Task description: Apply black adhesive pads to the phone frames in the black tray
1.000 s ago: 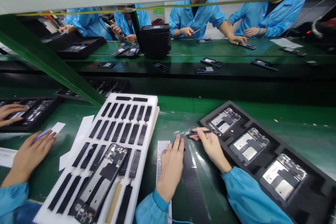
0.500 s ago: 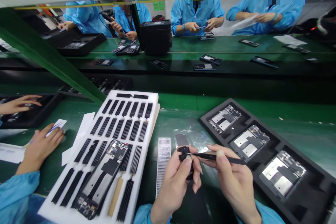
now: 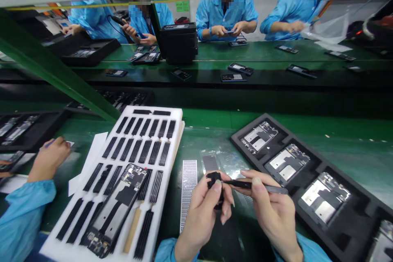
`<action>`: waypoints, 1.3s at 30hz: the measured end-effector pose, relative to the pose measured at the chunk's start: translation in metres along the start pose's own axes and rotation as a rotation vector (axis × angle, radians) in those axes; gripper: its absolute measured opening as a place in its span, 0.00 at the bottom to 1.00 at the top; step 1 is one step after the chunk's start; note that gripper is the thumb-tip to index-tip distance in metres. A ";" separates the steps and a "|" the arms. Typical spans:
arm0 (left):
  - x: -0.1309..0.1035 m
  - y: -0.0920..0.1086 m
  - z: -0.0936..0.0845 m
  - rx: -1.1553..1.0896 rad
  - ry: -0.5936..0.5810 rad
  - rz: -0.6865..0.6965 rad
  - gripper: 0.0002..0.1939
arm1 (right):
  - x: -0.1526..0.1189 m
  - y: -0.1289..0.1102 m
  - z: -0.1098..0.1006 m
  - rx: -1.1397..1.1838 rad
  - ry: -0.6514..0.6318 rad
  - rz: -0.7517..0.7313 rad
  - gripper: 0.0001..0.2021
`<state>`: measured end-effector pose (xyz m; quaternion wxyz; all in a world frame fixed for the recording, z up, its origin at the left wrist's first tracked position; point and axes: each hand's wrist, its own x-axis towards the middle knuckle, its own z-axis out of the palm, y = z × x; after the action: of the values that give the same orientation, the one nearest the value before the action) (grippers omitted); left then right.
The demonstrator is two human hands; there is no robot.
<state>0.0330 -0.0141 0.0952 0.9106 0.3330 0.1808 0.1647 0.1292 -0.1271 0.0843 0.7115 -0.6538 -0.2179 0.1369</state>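
Between thumb and fingers, my left hand grips a small black plastic part. My right hand is closed on dark tweezers, whose tips meet the black part; whether they pinch anything there is too small to tell. Left of my hands stands a white foam tray with stacks of slim black parts. An opened phone lies tilted across that tray. Just left of my left hand is a white sheet of small dark dots.
A black foam tray with several phone assemblies lies at the right. Clear plastic film rests behind my hands. At the left, a co-worker's hand holds a pen. Phones lie along the dark line opposite, where co-workers sit.
My hands keep the black part and tweezers almost in place. The view has shifted slightly right. At the left, another hand has left the black tray; opposite, a co-worker has moved the plastic sheet right.
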 end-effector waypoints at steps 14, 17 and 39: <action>0.021 -0.030 -0.032 1.456 0.201 0.260 0.23 | 0.041 0.076 -0.049 -0.144 0.099 0.218 0.23; 0.031 -0.042 -0.031 1.974 -0.009 0.210 0.37 | 0.039 0.086 -0.041 -0.181 0.106 0.177 0.23; 0.047 0.005 -0.101 1.649 0.453 0.280 0.29 | 0.033 0.105 -0.036 -0.258 0.081 0.125 0.20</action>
<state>0.0292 0.0644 0.0167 0.2917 0.8655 0.3771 0.1540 0.1846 -0.1316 -0.0176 0.6199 -0.7571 -0.1638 0.1253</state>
